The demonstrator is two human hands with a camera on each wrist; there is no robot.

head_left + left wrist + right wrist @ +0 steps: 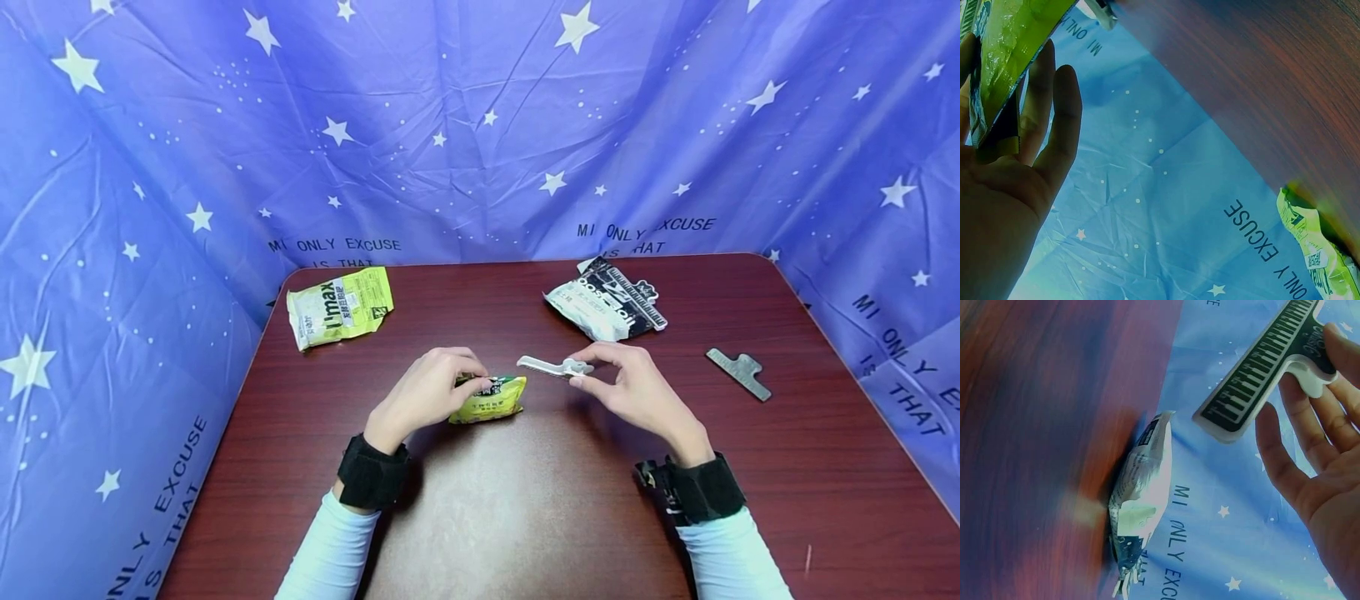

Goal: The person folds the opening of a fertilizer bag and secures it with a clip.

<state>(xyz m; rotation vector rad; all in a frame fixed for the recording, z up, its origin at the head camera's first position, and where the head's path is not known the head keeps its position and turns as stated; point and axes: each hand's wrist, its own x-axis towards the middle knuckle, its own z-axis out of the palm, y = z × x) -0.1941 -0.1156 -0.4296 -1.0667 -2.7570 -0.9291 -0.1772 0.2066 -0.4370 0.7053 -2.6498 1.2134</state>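
Observation:
My left hand grips the top edge of a small yellow-green packet near the table's middle. In the left wrist view the packet stands between thumb and fingers, its top folded edge partly hidden. To its right, my right hand pinches a white bag clip by its handle, with the long bar pointing toward the packet. Seen from the right wrist, the clip bears a black-and-white piano-key pattern, and thumb and fingers meet at its handle. A gap separates clip and packet.
A yellow-green and white packet lies at the back left. At the back right lies a black-and-white bag with a piano-key clip along its edge. Another dark grey clip rests on the table at the right.

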